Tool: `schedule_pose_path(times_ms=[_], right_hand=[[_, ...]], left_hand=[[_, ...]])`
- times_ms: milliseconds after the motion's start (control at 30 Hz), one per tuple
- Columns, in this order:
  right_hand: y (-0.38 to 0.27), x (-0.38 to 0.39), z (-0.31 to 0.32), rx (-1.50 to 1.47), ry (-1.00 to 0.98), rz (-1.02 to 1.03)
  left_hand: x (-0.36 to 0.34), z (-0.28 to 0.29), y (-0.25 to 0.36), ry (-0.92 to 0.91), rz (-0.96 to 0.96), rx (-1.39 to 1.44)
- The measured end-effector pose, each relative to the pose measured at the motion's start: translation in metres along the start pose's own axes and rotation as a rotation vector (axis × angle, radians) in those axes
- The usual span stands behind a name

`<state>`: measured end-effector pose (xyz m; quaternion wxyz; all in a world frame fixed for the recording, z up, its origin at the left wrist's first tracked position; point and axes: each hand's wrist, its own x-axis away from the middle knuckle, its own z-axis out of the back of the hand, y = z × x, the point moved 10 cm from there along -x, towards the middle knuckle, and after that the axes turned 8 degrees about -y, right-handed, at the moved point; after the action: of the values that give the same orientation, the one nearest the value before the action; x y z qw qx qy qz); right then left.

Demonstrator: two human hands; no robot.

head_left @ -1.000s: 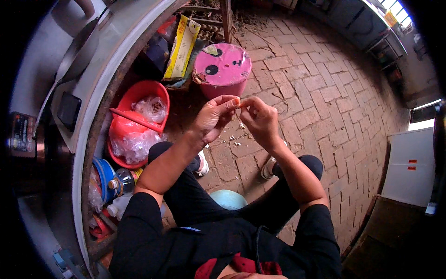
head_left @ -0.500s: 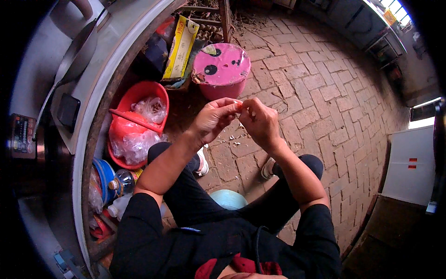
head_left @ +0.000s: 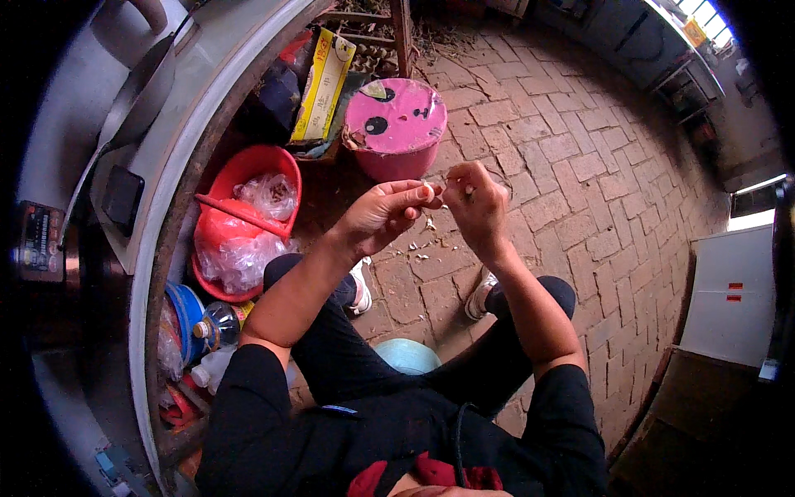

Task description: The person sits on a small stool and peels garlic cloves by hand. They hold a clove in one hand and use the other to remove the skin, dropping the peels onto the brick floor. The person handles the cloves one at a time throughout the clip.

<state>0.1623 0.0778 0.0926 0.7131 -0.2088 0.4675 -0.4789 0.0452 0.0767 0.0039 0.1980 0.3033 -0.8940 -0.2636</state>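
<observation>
In front of my knees, my left hand (head_left: pixel 383 217) is closed, thumb against forefinger. A small whitish piece (head_left: pixel 428 187), perhaps a garlic clove, shows at its fingertips. Right beside it, my right hand (head_left: pixel 478 205) is curled, its fingertips close to that piece. Something pale shows among the right fingers, too small to make out. Thin whitish scraps (head_left: pixel 424 247), like dry peel, lie scattered on the brick floor below my hands. Just beyond them stands a round pink stool or tub (head_left: pixel 397 124) with a cartoon face on top.
To my left, a red basket (head_left: pixel 288 166) holds plastic bags, with bottles (head_left: pixel 222 323) and a blue-rimmed container (head_left: pixel 184 311) nearer me. A yellow carton (head_left: pixel 325 87) stands behind. The counter edge (head_left: pixel 157 190) runs along the left. A pale-blue round object (head_left: pixel 407 354) sits between my thighs.
My right hand has drawn slightly right and turned, opening a small gap from the left fingertips. My left hand has stayed nearly in place, and the whitish piece shows more plainly.
</observation>
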Motion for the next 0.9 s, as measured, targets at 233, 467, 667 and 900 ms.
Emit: schedule_pose_path(times_ms=[233,467,667,900], right_hand=[[0.026,-0.002,0.006,-0.129,0.012,-0.149],[-0.006,0.004,-0.016,-0.115,-0.130,-0.032],[-0.008,0.005,-0.021,-0.069,-0.185,0.002],[-0.017,0.010,-0.019,0.106,-0.109,0.110]], left_hand=[[0.000,0.004,0.005,-0.050,-0.042,0.049],[-0.002,0.015,0.011,0.036,-0.128,0.019],[0.000,0.025,0.015,0.138,-0.186,-0.100],[0.002,0.020,0.013,0.194,-0.188,-0.213]])
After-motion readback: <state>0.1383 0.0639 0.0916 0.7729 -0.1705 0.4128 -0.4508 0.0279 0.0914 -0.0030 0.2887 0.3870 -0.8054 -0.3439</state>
